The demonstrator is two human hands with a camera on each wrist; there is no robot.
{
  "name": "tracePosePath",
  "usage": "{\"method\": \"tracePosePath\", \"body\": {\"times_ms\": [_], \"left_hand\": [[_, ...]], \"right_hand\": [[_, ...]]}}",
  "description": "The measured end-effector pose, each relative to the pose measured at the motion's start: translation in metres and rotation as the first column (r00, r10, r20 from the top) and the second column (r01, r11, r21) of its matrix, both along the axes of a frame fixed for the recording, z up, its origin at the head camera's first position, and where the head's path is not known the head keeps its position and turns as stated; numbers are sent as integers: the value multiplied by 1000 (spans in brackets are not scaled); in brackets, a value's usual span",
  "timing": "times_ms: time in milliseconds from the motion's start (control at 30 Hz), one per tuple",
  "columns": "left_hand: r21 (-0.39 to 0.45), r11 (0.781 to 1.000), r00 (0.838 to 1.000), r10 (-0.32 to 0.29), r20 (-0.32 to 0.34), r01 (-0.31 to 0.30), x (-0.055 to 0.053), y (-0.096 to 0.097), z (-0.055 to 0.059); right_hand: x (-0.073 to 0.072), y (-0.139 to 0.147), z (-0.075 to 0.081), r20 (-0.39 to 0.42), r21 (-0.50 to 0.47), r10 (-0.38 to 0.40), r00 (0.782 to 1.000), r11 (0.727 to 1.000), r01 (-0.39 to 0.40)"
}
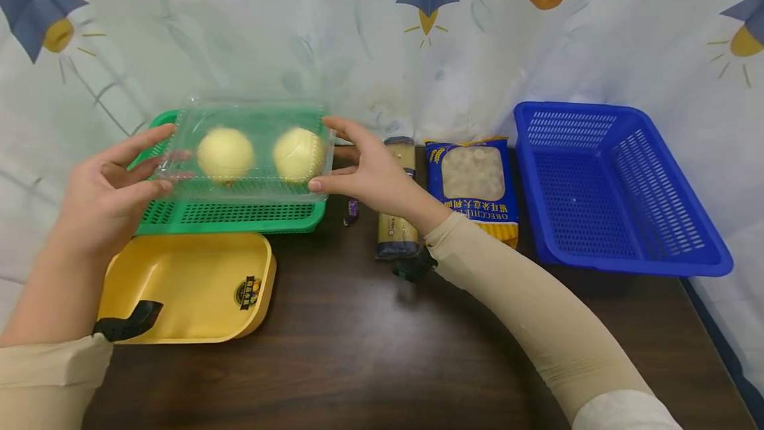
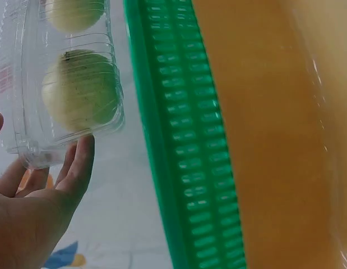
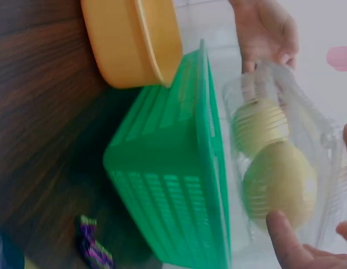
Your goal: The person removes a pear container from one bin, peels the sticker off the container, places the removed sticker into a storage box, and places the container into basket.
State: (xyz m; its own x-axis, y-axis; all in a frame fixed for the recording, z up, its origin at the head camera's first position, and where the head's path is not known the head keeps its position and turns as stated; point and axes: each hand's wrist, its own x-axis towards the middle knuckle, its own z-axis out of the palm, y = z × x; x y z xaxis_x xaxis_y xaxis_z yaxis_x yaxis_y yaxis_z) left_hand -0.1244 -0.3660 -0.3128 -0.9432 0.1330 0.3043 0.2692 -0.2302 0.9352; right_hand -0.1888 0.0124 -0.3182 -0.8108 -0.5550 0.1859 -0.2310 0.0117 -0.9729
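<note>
A clear plastic clamshell box (image 1: 258, 144) with two round, pale yellow-green fruits (image 1: 225, 154) inside is held level between both hands. My left hand (image 1: 110, 194) grips its left end, thumb at the near side and fingers beyond. At the right end my right hand (image 1: 376, 171) grips it the same way. In the right wrist view the box hangs above the rim of a green basket (image 3: 162, 168), apart from it. Through the clear plastic in the head view, part of the green basket shows below the fruits.
A yellow basin (image 1: 191, 284) stands before the green basket. Right of it lie a small purple wrapped piece (image 1: 352, 210), a long pasta pack (image 1: 396, 234) partly behind my right arm, and a blue orecchiette bag (image 1: 471, 174). A blue basket (image 1: 603, 198) sits at the far right.
</note>
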Motion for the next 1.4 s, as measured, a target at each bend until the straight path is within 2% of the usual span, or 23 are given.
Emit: {"method": "tracePosePath", "body": {"times_ms": [100,233,367,633,733,867,900,967,1000,1033,1133,1200,1233,1300,1400], "left_hand": [[-2,1000,999,25,37,-25,-5,-9,-4],[38,998,998,51,44,-52,-11,-18,-10],[64,996,996,64,59,-68,-17,-23,-17],[68,993,986,84,142,-94,-25,-32,-24],[29,994,978,97,182,-104,-26,-39,-26],[-121,985,960,152,236,-126,-26,-48,-32],[-180,974,953,177,247,-135,-26,-51,-33],[-340,929,936,240,257,-145,-28,-53,-35],[-423,895,928,270,255,-144,-30,-54,-36],[-509,849,921,301,248,-141,-31,-55,-37],[-707,698,901,374,219,-117,-34,-56,-38],[-758,644,894,393,213,-103,-35,-57,-40],[-774,626,891,401,211,-98,-35,-58,-41],[-792,605,891,401,210,-86,-36,-59,-43],[-812,580,902,380,206,-59,-37,-62,-46]], "right_hand": [[-7,-11,-4,-10,40,2,1000,999,-2],[-13,-22,-9,-13,79,-11,1000,997,12],[-18,-32,-14,28,103,-39,999,994,36],[-25,-54,-20,74,160,-65,995,986,52],[-26,-66,-19,105,191,-76,992,980,55],[-25,-87,-17,135,283,-93,987,958,52],[-25,-92,-16,141,310,-94,986,950,46],[-25,-101,-14,159,348,-94,983,937,33],[-25,-104,-14,165,370,-99,981,929,32],[-24,-107,-14,176,383,-101,979,923,26],[-24,-114,-15,193,430,-103,976,903,10],[-25,-117,-16,205,461,-97,974,888,-9],[-26,-119,-17,207,473,-92,974,881,-17],[-28,-121,-19,216,488,-86,973,872,-31],[-32,-124,-19,228,503,-93,969,863,-36]]}}
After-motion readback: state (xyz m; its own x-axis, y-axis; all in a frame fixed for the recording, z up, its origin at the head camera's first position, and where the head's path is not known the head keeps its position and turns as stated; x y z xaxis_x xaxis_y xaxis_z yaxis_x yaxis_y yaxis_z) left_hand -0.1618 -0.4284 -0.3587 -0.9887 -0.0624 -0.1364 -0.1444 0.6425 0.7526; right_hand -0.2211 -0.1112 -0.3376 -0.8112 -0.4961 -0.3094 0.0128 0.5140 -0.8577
